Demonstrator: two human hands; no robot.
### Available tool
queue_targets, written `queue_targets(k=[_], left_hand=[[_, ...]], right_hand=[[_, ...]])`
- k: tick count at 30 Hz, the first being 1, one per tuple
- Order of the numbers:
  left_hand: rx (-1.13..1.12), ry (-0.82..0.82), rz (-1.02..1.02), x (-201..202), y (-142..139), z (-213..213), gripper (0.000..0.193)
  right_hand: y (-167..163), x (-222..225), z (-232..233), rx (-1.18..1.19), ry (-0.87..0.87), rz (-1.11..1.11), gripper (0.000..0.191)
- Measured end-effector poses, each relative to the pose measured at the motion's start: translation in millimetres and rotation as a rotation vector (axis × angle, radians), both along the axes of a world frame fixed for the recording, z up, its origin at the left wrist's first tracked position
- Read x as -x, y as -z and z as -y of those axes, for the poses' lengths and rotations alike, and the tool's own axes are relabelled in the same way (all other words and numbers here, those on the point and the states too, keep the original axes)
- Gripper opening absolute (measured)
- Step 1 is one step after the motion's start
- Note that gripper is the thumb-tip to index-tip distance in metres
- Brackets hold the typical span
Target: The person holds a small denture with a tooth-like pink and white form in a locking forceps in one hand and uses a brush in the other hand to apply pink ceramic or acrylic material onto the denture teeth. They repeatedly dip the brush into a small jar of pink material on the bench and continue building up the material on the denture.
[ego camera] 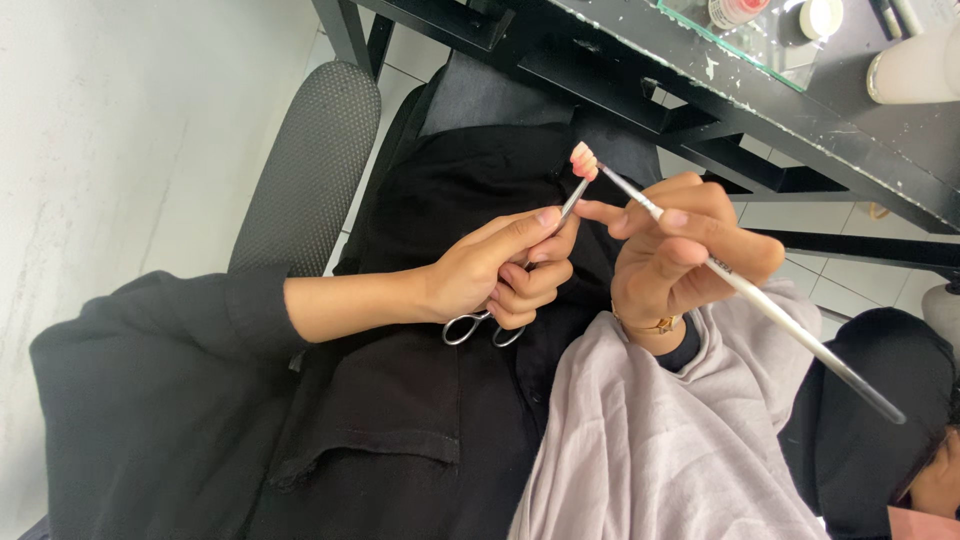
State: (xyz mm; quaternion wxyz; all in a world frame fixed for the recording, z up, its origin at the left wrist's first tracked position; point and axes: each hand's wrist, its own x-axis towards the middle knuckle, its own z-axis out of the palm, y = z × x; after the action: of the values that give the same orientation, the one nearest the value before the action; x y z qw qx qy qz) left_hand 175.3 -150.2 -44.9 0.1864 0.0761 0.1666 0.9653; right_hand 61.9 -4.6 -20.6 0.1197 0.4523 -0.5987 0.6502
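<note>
The left hand [495, 270] is clenched on the forceps [520, 275], whose tip clamps a small pink-and-white tooth piece [584, 161] just above both hands. The right hand [675, 250] pinches a brush [760, 300], bristle end touching the piece. Excess brush pressure could twist the piece free onto the black lap [420, 400]. Beyond, the worktop [780, 110] holds jars.

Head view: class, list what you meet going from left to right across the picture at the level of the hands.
Black sleeve → left hand → metal clamp with ring handles → small pink-and-white tooth piece → right hand → long thin brush.
</note>
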Motion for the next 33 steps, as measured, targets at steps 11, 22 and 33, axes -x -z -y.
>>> queue_targets(k=[11, 22, 33], left_hand=[[-0.011, -0.004, -0.001, 1, 1, -1, 0.039], [-0.028, 0.024, 0.021, 1, 1, 1, 0.04], [-0.028, 0.03, 0.01, 7, -2, -1, 0.04]], right_hand=[[-1, 3, 2, -0.009, -0.044, -0.025, 0.033], [5, 24, 4, 0.126, 0.026, 0.002, 0.03], [12, 170, -28, -0.25, 0.287, -0.158, 0.024]])
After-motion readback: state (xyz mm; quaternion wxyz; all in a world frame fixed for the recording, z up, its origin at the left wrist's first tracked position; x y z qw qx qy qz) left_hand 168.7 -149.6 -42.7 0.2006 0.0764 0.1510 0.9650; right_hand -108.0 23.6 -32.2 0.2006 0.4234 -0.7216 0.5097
